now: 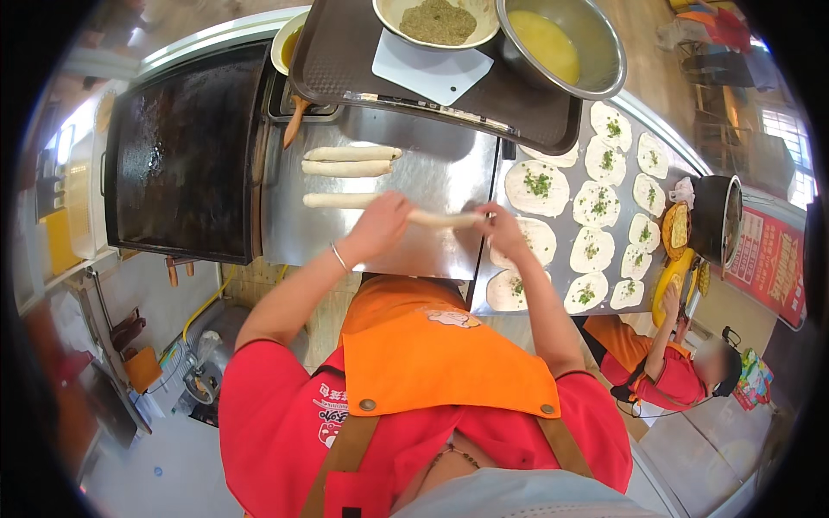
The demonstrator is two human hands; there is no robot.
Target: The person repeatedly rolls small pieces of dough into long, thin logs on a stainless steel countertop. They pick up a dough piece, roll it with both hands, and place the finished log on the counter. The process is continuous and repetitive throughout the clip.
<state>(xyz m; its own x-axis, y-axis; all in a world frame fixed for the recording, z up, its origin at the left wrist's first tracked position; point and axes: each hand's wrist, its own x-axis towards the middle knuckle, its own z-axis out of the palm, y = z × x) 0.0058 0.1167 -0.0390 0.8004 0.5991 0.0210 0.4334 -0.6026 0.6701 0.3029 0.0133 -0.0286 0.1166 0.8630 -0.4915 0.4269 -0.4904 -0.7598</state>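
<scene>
My left hand [382, 223] grips one end of a dough roll [443, 219], and my right hand [502, 228] has its fingers on the other end. That piece spans between them over the steel worktop [427, 249]. Beside my left hand lies a dough roll [337, 201], its right end reaching to my fingers. Two more filled dough rolls [350, 160] lie side by side farther back. Right of my right hand, flat dough rounds [537, 188] topped with chopped green herbs lie in rows. A white scraper [431, 68] rests on a brown tray [544, 126].
A black griddle [181, 155] stands at the left. The tray holds a bowl of brown seasoning [437, 22] and a steel bowl with yellow liquid [544, 45]. A wooden-handled tool [296, 123] lies at its left. A co-worker [673, 369] is at the right, near a black pot [715, 220].
</scene>
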